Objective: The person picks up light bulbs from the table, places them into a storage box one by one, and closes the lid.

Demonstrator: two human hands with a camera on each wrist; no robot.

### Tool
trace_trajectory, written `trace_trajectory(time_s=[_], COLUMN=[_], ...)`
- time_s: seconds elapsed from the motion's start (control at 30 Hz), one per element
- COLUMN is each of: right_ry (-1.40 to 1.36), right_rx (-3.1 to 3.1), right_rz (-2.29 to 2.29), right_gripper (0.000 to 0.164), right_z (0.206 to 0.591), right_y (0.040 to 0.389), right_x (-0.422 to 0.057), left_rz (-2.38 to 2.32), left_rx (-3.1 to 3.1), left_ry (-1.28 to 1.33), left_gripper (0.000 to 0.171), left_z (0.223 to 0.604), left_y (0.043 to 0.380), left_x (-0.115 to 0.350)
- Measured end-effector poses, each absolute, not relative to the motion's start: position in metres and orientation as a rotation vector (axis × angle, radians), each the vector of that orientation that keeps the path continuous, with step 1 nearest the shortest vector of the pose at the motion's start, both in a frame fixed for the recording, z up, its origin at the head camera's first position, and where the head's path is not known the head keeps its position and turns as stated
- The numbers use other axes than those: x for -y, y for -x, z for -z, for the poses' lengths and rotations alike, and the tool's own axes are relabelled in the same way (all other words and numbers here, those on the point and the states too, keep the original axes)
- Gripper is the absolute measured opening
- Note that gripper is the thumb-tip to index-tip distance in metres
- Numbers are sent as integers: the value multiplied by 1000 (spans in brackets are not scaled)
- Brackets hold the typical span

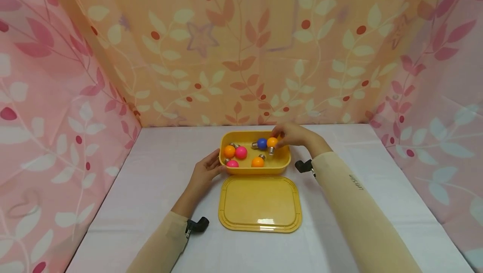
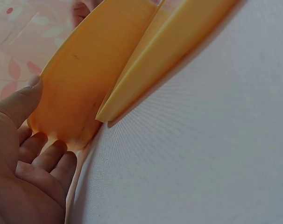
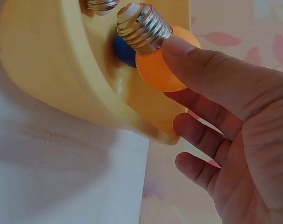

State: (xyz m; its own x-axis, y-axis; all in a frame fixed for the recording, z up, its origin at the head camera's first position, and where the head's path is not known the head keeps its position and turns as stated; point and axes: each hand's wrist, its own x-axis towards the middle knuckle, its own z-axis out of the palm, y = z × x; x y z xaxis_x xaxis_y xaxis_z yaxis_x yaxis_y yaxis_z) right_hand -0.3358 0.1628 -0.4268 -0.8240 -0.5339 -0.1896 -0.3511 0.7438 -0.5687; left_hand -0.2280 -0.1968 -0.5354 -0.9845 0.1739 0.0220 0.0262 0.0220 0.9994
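My right hand (image 1: 292,134) pinches an orange light bulb (image 3: 155,70) between thumb and fingers, its silver screw base pointing away from the palm. The bulb is over the right part of a yellow plastic box (image 1: 279,163), beside a blue bulb (image 1: 262,143). Two orange bulbs (image 1: 229,151) and two pink bulbs (image 1: 240,152) also lie in the box. At the box's left end, my left hand (image 1: 203,172) holds the corner; in the left wrist view its thumb and curled fingertips touch the box wall (image 2: 81,70).
A flat yellow lid (image 1: 260,204) lies on the white-covered table (image 1: 162,159), just in front of the box. Patterned cloth (image 1: 241,55) hangs behind the table and along both sides. Each wrist wears a small black camera (image 1: 199,225).
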Motion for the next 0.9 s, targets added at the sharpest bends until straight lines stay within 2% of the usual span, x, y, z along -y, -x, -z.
trace_trajectory(time_s=[0.9], right_ry=[767], right_rx=[-2614], right_rz=[601], right_gripper=[32], right_z=[451], right_y=[333], right_x=[-155], left_rz=[-2118], left_rx=[-2160], left_ry=[-215], left_gripper=[69], left_z=[538], left_y=[229], left_x=[197])
